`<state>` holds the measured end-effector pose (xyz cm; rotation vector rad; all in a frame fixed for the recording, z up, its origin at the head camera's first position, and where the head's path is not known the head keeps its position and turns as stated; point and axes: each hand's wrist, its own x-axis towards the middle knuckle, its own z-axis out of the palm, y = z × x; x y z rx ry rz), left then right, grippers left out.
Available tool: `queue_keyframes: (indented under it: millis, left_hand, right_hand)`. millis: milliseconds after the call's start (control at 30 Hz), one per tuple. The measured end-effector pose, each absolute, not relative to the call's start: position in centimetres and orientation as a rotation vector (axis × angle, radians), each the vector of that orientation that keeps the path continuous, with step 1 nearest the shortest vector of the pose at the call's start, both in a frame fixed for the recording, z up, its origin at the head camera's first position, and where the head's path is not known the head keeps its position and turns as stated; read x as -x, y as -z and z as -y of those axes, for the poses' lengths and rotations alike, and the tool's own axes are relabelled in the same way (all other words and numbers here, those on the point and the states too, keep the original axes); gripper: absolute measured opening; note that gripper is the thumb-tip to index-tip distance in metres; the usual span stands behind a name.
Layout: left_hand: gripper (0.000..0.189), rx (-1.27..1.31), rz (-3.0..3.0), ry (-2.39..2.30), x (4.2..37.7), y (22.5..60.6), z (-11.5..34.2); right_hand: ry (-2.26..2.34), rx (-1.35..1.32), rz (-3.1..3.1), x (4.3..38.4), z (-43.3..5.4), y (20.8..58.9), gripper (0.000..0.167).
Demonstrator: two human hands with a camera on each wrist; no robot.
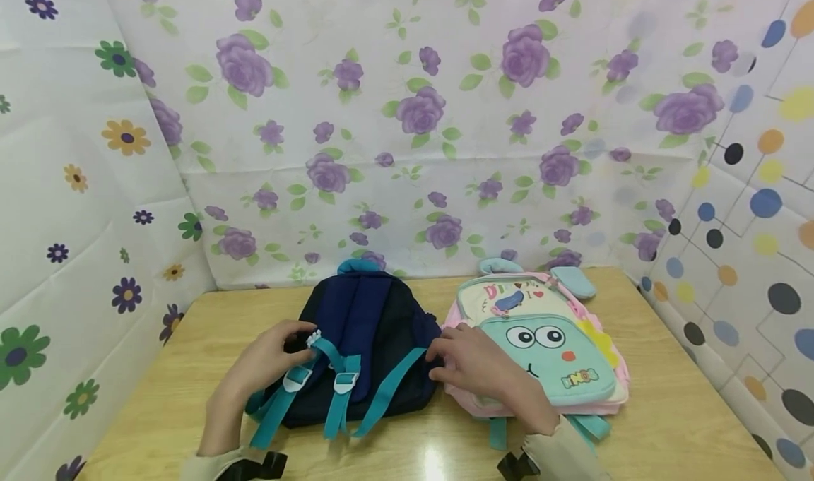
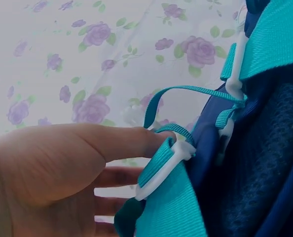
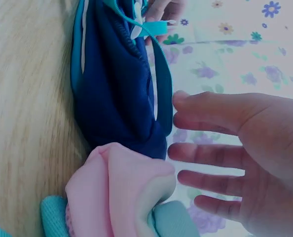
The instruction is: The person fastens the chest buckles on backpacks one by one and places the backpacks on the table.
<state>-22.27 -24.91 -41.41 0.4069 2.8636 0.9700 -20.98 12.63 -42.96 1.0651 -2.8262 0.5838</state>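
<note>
A dark navy backpack (image 1: 388, 340) lies on the table with its shoulder straps facing up. My left hand (image 1: 270, 357) is at its left side, pinching a narrow teal strap (image 2: 196, 89) with a white buckle (image 1: 314, 337) at its end. Below the thumb is a wider teal strap (image 2: 173, 207) with a white slider (image 2: 164, 170). My right hand (image 1: 473, 361) is at the backpack's right side, its fingers fairly straight. Its thumb and index tips are close to another teal strap (image 3: 164, 94); whether they touch cannot be told.
Right of the navy backpack, partly under my right forearm, lies a pink and mint cartoon-face backpack (image 1: 553, 357). Both rest on a wooden table (image 1: 680, 410). Floral cloth (image 1: 381, 135) hangs behind, with patterned cloth at both sides.
</note>
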Motion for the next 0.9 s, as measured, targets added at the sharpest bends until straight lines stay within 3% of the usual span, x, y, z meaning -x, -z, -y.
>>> queue_keyframes:
  millis: [233, 900]
  left_hand:
    - [0.052, -0.505, -2.795, -1.058, 22.6, 41.1, 25.2]
    - [0.045, -0.546, -2.769, -1.086, 22.3, 41.0, 25.6]
  right_hand:
    - [-0.653, -1.086, 2.713, 21.2, -12.1, 43.0, 0.011]
    - [-0.6, -1.188, 2.669, 22.5, -5.7, 41.0, 0.016]
